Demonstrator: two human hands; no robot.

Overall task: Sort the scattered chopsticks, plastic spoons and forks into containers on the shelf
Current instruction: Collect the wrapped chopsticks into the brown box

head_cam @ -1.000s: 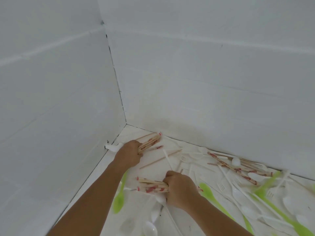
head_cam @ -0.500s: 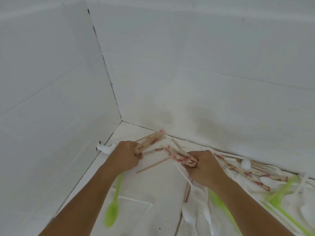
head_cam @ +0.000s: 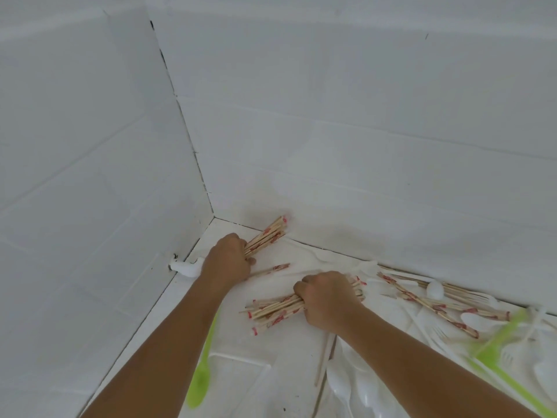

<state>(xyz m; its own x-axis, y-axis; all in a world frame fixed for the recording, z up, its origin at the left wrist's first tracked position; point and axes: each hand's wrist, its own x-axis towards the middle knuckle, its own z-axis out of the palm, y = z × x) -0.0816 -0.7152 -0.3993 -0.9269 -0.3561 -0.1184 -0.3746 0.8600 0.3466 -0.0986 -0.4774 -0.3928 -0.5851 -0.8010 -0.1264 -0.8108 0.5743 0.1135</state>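
My left hand (head_cam: 227, 257) grips a bundle of wooden chopsticks (head_cam: 268, 236) with red printed ends that points up toward the corner of the white walls. My right hand (head_cam: 328, 297) is curled round a second bundle of chopsticks (head_cam: 275, 310) lying low over the white floor, its ends sticking out to the left. One loose chopstick (head_cam: 272, 269) lies between the hands. More chopsticks (head_cam: 428, 300) are scattered to the right along the wall, mixed with white plastic spoons (head_cam: 435, 288) and forks (head_cam: 443, 333).
A green spoon (head_cam: 200, 384) lies under my left forearm. Green utensils (head_cam: 500, 342) and several white spoons (head_cam: 340, 387) lie at lower right. White walls close in at left and behind. A white spoon (head_cam: 184, 268) lies against the left wall.
My right hand has swung its bundle back down and to the left, from near the left hand's bundle to low over the floor. The left hand keeps its bundle, moving little.
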